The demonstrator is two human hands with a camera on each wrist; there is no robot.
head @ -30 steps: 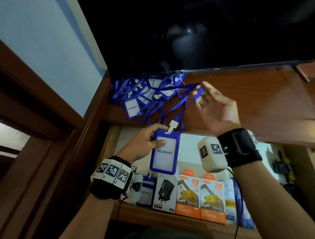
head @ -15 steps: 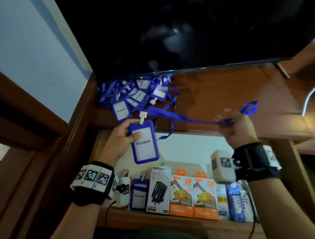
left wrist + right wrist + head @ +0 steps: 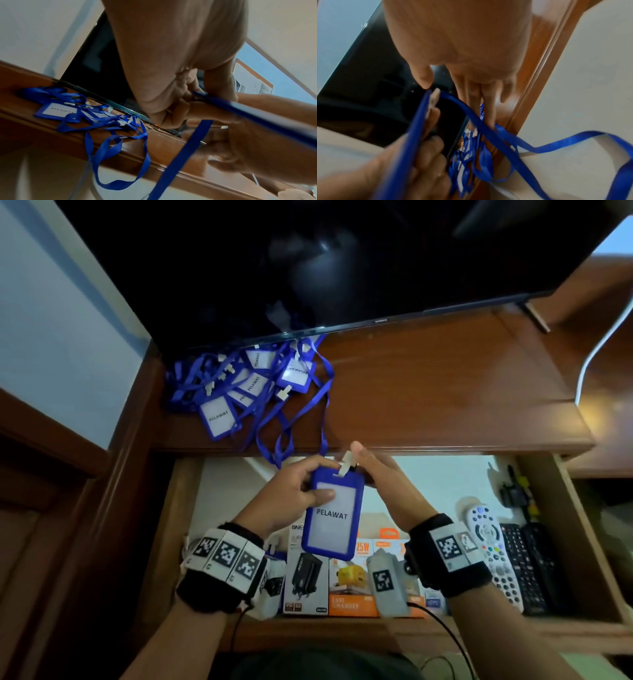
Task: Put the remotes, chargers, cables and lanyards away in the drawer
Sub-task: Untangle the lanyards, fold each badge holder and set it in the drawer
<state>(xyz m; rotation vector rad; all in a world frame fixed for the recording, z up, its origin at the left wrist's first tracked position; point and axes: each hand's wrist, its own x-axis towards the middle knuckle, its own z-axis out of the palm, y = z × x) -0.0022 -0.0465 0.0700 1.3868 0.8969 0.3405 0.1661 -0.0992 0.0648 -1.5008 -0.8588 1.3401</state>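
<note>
My left hand (image 3: 294, 491) grips a blue "PELAWAT" badge holder (image 3: 334, 518) upright over the open drawer (image 3: 579, 542), thumb on its front. My right hand (image 3: 380, 477) is behind the holder's top, by the white clip (image 3: 346, 462). In the right wrist view its fingers (image 3: 479, 105) are straight and the blue strap (image 3: 505, 140) runs across them and hangs loose. The strap (image 3: 185, 151) also hangs down in the left wrist view. Several more blue lanyards (image 3: 246, 385) lie piled on the cabinet top (image 3: 445, 388) at the left.
In the drawer, boxed chargers (image 3: 352, 587) stand along the front, with a white remote (image 3: 493, 556) and black remotes (image 3: 527, 566) at the right. A dark TV (image 3: 308, 261) stands at the back of the cabinet. A white cable (image 3: 596, 354) hangs at the far right.
My right hand let the stretched strap go slack and came left to the top of the badge holder. The left hand brought the holder down over the drawer.
</note>
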